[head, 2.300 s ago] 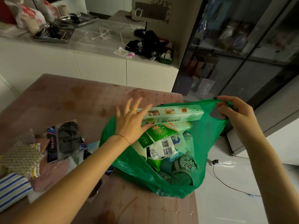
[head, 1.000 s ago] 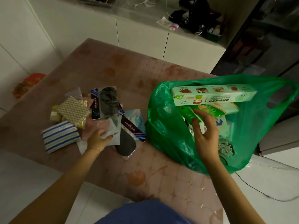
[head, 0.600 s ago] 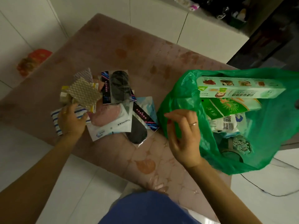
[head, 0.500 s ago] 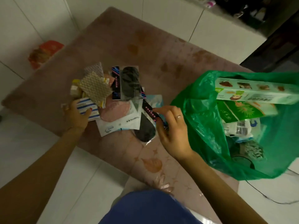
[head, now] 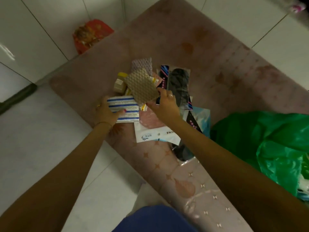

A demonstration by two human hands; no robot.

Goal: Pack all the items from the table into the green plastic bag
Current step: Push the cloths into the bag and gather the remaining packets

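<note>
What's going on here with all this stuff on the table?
A person is packing small items into a green plastic bag that sits open at the right end of the table. Right now both hands are in the pile of things not yet packed: the left hand grips a blue-and-white striped cloth, and the right hand is at the edge of a tan textured pad. Flat packets, including a black insole pack, lie beside them.

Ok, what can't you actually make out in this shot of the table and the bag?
- Green plastic bag: cut off by the head view's right edge, its contents hidden.
- Black insole pack: partly covered by the right hand.
- White pouch: print too small to read.
- Items under the textured gold pad: mostly covered by it.
</note>
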